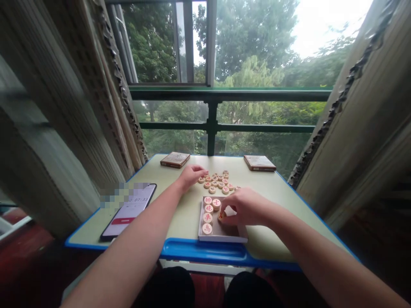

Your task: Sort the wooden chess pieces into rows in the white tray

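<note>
near the middle of the tabletop's (180, 214) front edge, a shallow box (224, 236), with boxed pieces (207, 218) lined along its left wall and back left corner. behind the box, towards the centre, a loose heap (218, 182) of pieces. along the back edge, left case (175, 159) and right case (259, 163), well apart. towards the front left corner, a phone (128, 211). left hand (191, 175) touching the heap's left side; right hand (245, 207) over the box, fingers (229, 218) on a single piece (221, 215) inside.

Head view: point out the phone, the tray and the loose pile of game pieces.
phone (128, 211), head view, on its lit screen.
tray (224, 232), head view, on the bare floor near its front rim.
loose pieces (218, 182), head view, on a disc in the middle of the pile.
</note>
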Tool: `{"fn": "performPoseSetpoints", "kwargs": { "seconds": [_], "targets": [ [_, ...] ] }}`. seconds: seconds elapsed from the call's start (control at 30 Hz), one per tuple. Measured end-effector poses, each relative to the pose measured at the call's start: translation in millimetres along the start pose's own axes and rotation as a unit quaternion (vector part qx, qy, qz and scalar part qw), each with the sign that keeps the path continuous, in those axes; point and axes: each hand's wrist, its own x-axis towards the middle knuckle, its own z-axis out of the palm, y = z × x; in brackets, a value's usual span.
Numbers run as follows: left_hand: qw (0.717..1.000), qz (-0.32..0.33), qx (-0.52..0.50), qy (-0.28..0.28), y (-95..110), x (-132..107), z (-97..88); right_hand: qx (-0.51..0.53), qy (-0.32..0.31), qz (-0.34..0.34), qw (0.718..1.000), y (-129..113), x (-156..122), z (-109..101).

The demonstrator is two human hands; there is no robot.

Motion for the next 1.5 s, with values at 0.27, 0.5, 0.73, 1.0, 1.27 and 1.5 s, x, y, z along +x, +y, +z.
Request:
{"fn": "performPoseSetpoints", "kwargs": {
  "seconds": [0.27,0.5,0.73,1.0,1.27,1.5],
  "targets": [
    [1.0,0.025,0.012,-0.003,-2,1,-1.1,-0.01,-0.017,0.011,1.0,2,2,5],
    [1.0,0.017,0.023,-0.005,-1,-1,-0.8,0.002,-0.026,0.006,1.0,-2,5,4],
    [0.998,0.023,0.047,-0.017,1,-3,-0.2,-0.003,-0.027,0.015,1.0,-2,6,6],
    [0.998,0.033,0.058,0.021,-1,-1,-1.6,-0.042,-0.016,0.048,0.998,0,7,7],
    [0.993,0.074,0.069,0.058,-5,3,-2.2,-0.047,-0.024,0.039,0.998,1,7,8],
    [0.991,0.088,0.046,0.092,-5,8,-5.9,-0.024,-0.011,0.016,1.0,0,7,10]
  ]
}}
